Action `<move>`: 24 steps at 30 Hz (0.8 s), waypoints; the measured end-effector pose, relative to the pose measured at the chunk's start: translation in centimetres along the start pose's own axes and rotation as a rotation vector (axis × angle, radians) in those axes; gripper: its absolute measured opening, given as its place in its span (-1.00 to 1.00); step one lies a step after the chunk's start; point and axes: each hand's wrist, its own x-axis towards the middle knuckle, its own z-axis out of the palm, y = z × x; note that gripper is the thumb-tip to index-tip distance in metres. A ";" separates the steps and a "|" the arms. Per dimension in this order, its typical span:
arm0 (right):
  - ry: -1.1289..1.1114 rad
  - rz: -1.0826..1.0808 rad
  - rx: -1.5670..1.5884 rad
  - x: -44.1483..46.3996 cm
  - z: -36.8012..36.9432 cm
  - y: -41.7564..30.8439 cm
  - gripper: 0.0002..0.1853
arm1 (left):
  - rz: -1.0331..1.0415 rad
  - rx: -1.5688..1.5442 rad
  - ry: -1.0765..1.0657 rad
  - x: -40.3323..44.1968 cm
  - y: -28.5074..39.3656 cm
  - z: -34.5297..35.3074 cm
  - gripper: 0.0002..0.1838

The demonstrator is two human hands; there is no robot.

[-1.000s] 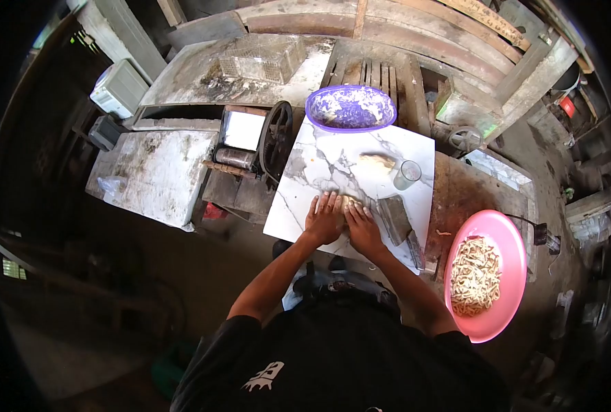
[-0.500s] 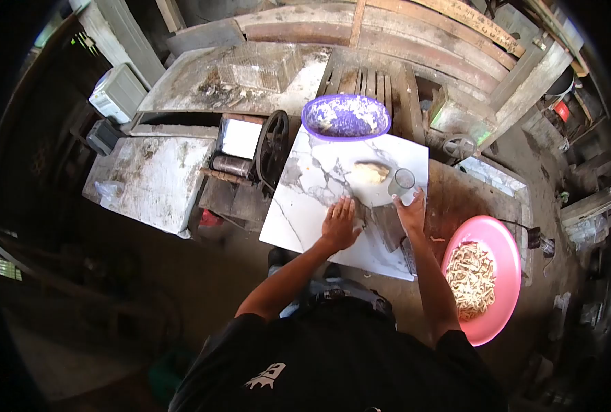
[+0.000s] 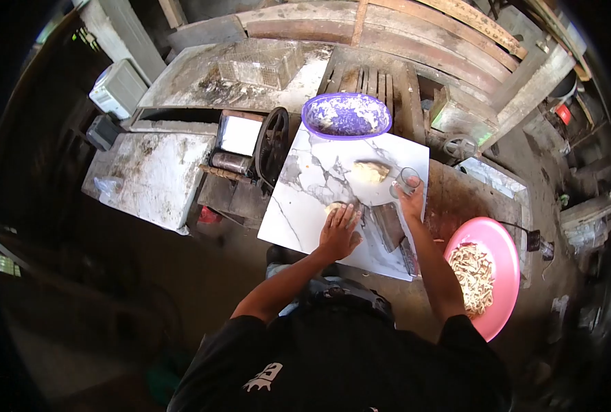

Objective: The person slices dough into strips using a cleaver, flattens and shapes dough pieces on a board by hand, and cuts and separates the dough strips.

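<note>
Head view shows us with two holds at once: our left hand [image 3: 339, 233] lies over a small piece of dough [image 3: 332, 207] on the marble-patterned surface [image 3: 295, 218], while our right hand [image 3: 410, 203] is at a clear glass [image 3: 408, 179]. We judge the step in hand to be working the small piece while taking up the glass. As we see it, the next move calls for a firm grip round the glass, and for the left fingers to ease off the dough without dragging it. That dough shows beyond the left fingertips, its pale edge just past them and the rest apparently covered by the hand; how much is underneath we cannot tell. Our left fingers are extended and slightly apart, laid flat rather than gripping. Our right thumb and fingers are on opposite sides of the glass, clamped on it. A larger dough lump [image 3: 371, 172] lies beyond the left hand, just left of the glass and touched by neither hand. A grey slab [image 3: 388, 224] lies between our forearms, near the right wrist.
</note>
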 end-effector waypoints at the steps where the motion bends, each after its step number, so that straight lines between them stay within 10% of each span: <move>1: 0.038 0.037 -0.018 0.0 -0.2 -0.8 -0.27 | -0.018 -0.008 0.004 0.0 0.2 0.4 -0.14; 10: -0.070 0.034 0.028 -3.4 -0.4 -4.9 -0.38 | -0.379 0.119 -0.327 0.1 5.5 -2.1 -0.11; 24: -0.301 0.047 0.130 -4.8 1.6 -8.1 -0.33 | -0.339 0.163 -0.143 -0.5 3.5 -0.4 -0.09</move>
